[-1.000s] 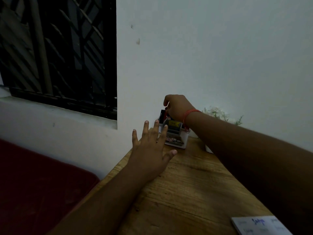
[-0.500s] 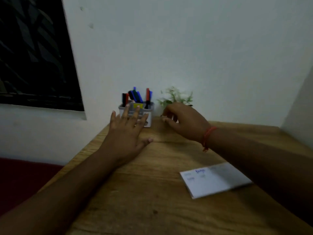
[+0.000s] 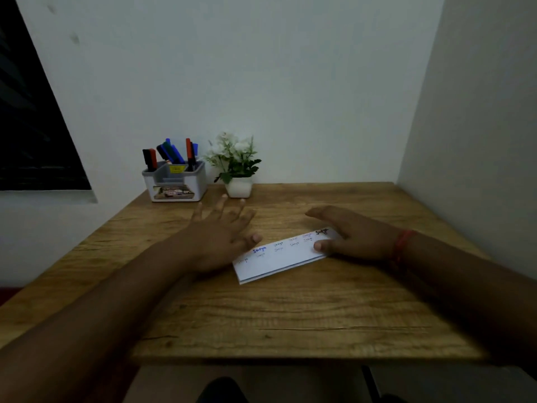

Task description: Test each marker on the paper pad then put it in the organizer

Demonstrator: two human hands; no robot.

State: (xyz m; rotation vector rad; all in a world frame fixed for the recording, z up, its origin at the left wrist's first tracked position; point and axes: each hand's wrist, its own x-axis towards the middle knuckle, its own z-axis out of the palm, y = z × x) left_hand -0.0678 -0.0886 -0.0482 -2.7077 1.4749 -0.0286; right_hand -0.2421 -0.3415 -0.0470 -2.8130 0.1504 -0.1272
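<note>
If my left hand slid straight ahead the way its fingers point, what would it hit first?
Probably the small white plant pot: the left hand points up and slightly right, toward it. The organizer sits off to the left. Depth is uncertain.

You're sat at a little home desk tucked into a corner; wooden table (image 3: 290, 315) shoved against plain white walls (image 3: 290, 82); small potted plant (image 3: 236, 167) and a marker organizer (image 3: 174, 181) at the back; dark window (image 3: 32, 126) on your left.
</note>
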